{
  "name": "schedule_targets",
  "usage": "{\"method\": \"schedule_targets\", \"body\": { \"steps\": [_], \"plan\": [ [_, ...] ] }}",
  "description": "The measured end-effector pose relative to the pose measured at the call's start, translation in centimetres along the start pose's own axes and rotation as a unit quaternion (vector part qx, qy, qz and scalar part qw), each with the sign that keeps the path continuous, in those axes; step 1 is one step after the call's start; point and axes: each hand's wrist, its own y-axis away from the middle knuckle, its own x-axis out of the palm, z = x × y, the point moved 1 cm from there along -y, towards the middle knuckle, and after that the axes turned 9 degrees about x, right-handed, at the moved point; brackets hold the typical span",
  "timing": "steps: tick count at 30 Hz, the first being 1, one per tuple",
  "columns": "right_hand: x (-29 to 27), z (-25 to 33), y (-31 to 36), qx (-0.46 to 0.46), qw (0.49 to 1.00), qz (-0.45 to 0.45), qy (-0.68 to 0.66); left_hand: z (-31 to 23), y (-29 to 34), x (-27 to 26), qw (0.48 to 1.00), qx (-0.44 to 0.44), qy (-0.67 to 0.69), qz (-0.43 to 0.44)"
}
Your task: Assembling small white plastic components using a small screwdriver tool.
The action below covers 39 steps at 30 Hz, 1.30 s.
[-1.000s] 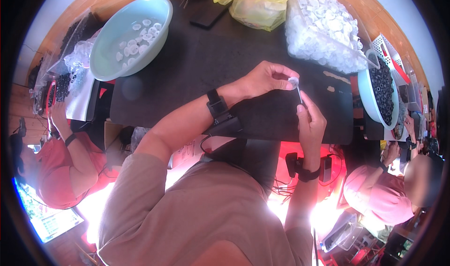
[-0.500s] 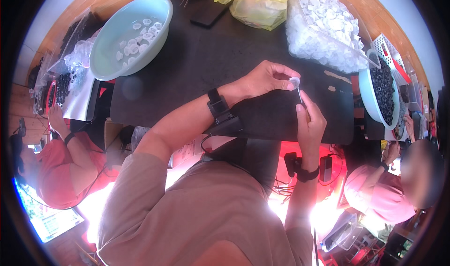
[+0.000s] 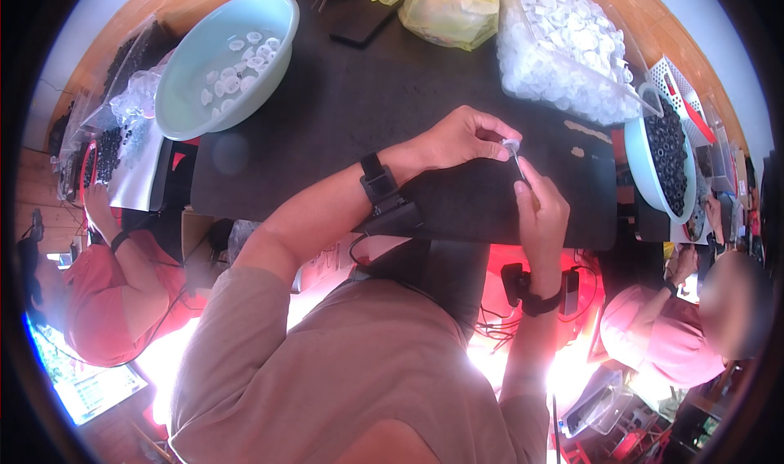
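I see the left hand (image 3: 465,140) pinching a disc (image 3: 512,145) and, just beside it, the right hand (image 3: 544,209) gripping a tool (image 3: 518,167) that could slip if pushed askew.

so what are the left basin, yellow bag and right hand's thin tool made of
Left basin: probably plastic, smooth, evenly coloured, rounded rim. Yellow bag: thin plastic film, crinkled, translucent. Thin tool: perhaps metal, a greyish sliver; too small to confirm.
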Motion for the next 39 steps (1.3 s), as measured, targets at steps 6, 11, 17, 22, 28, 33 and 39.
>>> {"method": "schedule_targets", "body": {
  "steps": [6, 11, 17, 22, 28, 33, 39],
  "plan": [
    [-1.9, 0.0, -0.9, -0.020, 0.996, 0.072, 0.044, -0.5, -0.1, 0.2, 0.981, 0.028, -0.185, 0.059],
    [-3.5, 0.7, -2.2, 0.031, 0.986, 0.161, 0.003, -0.5, 0.1, 0.1, 0.983, 0.028, -0.168, 0.064],
    [-3.6, -0.2, -2.1, 0.075, 0.983, 0.111, -0.123, 0.0, -0.2, 0.2, 0.998, 0.028, 0.033, 0.050],
    [-0.1, -0.2, -3.1, 0.130, 0.944, 0.078, -0.294, -0.4, -0.2, -0.2, 0.997, -0.011, 0.044, 0.066],
    [1.5, -0.5, -3.2, 0.124, 0.922, 0.029, -0.367, -0.3, 0.0, 0.7, 0.994, 0.019, 0.091, 0.059],
    [1.0, -0.4, -2.1, 0.142, 0.947, 0.018, -0.287, 0.1, 0.0, 0.0, 0.993, 0.008, 0.113, 0.037],
    [-0.8, -0.2, 0.4, -0.012, 0.999, -0.025, 0.037, 0.1, -0.2, -0.3, 0.994, 0.005, 0.100, 0.042]
  ]
}}
